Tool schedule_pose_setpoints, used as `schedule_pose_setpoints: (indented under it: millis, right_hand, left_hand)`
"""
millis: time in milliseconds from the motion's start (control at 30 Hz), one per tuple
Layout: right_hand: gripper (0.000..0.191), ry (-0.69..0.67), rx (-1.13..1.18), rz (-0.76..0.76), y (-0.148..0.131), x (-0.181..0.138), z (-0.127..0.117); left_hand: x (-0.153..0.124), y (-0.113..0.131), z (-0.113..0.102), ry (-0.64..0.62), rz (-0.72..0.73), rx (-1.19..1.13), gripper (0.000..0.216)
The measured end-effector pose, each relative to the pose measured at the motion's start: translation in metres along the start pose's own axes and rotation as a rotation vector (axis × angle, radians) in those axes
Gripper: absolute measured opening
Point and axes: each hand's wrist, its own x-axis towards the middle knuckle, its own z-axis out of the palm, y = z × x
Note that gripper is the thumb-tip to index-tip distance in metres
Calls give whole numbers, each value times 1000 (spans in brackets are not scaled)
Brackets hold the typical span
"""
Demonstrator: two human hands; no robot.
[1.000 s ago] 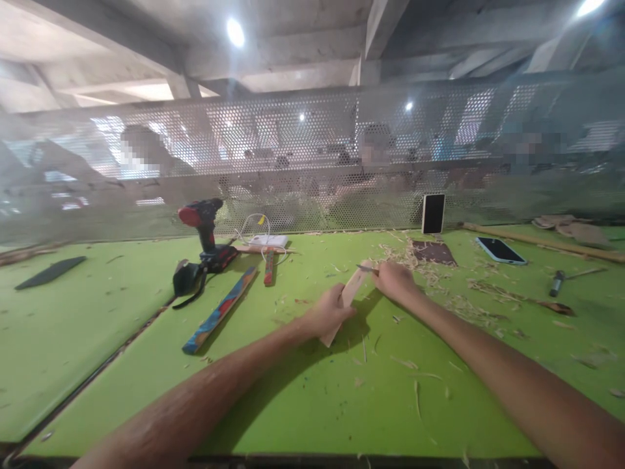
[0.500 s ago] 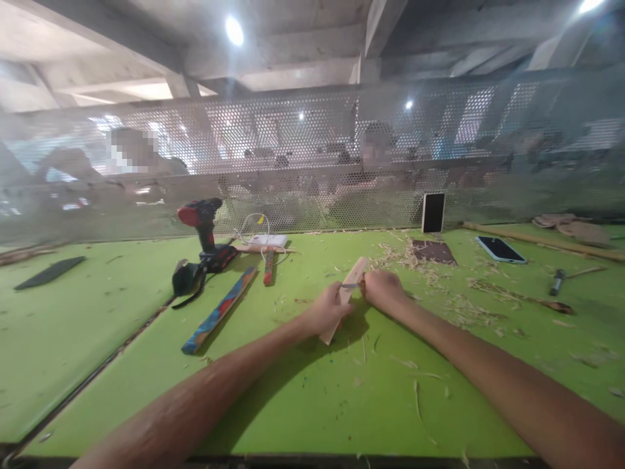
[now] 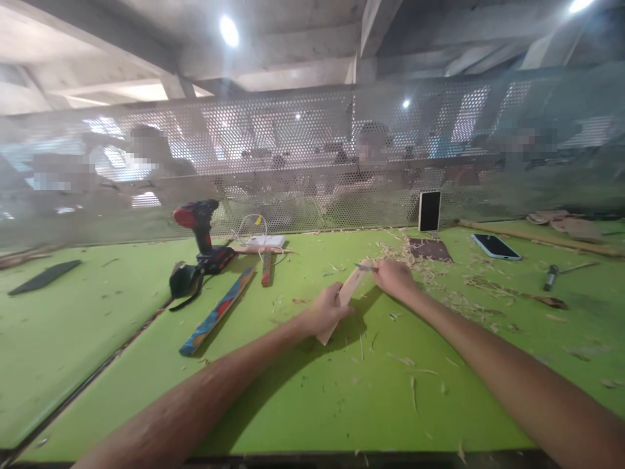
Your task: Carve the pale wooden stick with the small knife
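My left hand [image 3: 326, 311] is closed around the lower part of a pale wooden stick [image 3: 352, 288] that leans up from the green table [image 3: 312, 391]. My right hand [image 3: 394, 279] grips a small knife [image 3: 365, 267], its blade pointing left across the stick's upper end. Thin wood shavings [image 3: 420, 267] lie scattered around and beyond both hands.
A red and black drill [image 3: 201, 234] stands at the back left beside a painted wooden slat [image 3: 219, 311] and a white charger [image 3: 266, 241]. Two phones [image 3: 494, 246] and a screwdriver [image 3: 551, 276] are at the right. A perforated metal screen [image 3: 312, 163] closes the table's far edge, with people behind it.
My right hand drew the knife back down the stick toward my left hand, then pushed it up again to the stick's far end.
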Motion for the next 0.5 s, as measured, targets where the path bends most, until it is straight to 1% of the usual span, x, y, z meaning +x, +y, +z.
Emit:
schedule_pose_setpoints:
  millis: [100,233,367,433,500]
  right_hand:
    - [35,-12,53,-9,-3,-4,0]
    - [29,-29,113,-54,-20,-15,7]
    - [25,-36,192,-181,-34,-21,6]
    - [24,-33,219,-250,-36,-22,3]
    - [25,-37,250,-277,-36,-23,1]
  left_hand:
    - [-2,3,0,-16,-24,0,36]
    - [-5,9,-1,12,-56,-34,30]
    - [-4,9,-3,14,-89,-109,26]
    - [-2,8,-4,1,-87,-136,26]
    - [-1,6,-4,-4,-81,-142,29]
